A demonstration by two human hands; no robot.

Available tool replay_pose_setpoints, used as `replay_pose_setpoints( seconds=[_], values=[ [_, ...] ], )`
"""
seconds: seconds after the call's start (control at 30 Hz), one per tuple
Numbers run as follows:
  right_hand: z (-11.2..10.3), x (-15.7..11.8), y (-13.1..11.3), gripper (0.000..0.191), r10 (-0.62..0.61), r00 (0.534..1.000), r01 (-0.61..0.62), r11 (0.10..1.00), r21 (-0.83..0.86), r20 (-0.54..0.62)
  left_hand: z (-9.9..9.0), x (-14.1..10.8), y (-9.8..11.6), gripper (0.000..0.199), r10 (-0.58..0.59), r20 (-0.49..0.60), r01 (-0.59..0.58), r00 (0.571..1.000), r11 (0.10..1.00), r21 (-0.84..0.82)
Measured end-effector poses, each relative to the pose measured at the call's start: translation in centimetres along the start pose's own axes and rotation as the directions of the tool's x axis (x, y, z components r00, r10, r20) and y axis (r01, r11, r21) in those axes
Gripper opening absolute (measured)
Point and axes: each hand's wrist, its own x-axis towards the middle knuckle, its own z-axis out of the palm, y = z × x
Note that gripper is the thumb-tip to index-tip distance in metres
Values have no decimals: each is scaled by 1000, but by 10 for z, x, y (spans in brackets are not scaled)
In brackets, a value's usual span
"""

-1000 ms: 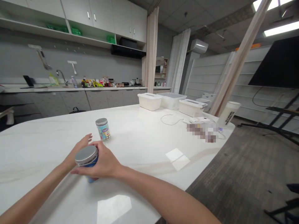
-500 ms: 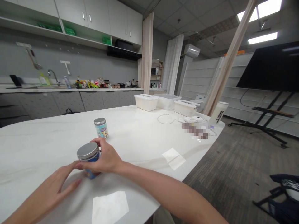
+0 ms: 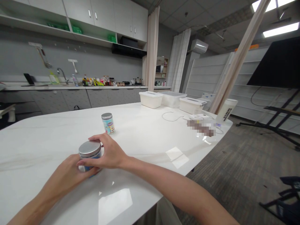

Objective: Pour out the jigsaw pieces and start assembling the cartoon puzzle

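A blue jar with a silver lid [image 3: 90, 148] stands upright on the white table [image 3: 145, 137], near its front. My right hand [image 3: 110, 153] is wrapped round the jar's right side, thumb across the front and fingers behind. Around the lower left of the same jar is my left hand [image 3: 70, 172], its thumb at the front; its other fingers are mostly hidden behind the jar. Just beyond my hands stands a second, light blue jar with a silver lid [image 3: 108, 123], touched by neither hand.
White lidded boxes [image 3: 151, 100] stand at the table's far edge. To the right are a pale cup [image 3: 227, 111], a cable [image 3: 172, 120] and a pixelated item [image 3: 201, 128]. A kitchen counter [image 3: 105, 86] runs along the back wall.
My left hand has closed in around the blue jar, where its fingers were apart before. The camera view has shifted slightly, so the table and room appear displaced.
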Motion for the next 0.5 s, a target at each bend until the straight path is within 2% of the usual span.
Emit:
replay_pose_setpoints(
  seconds=[0.1,0.17,0.2,0.27,0.4,0.5],
  values=[
    [-4,1,-2,58,-43,998,43,999,3,-35,-1,-2,10,31,75,118,-76,990,997,5],
    [-7,0,-2,56,-20,999,21,999,45,-28,-1,-3,18,29,104,117,-101,988,994,-29],
    [-8,-1,-2,54,1,999,1,997,79,-33,-2,-4,21,30,117,74,-114,990,993,-38],
    [-10,-3,-1,52,42,999,-37,985,168,-31,-3,-5,24,30,155,74,-149,985,986,-79],
    [-18,-2,-2,46,120,992,-126,922,367,40,-7,-7,25,19,202,174,-167,964,965,-201],
    [-27,1,-7,43,155,988,-132,860,493,-6,-12,-9,24,20,238,210,-159,948,929,-334]
  ],
)
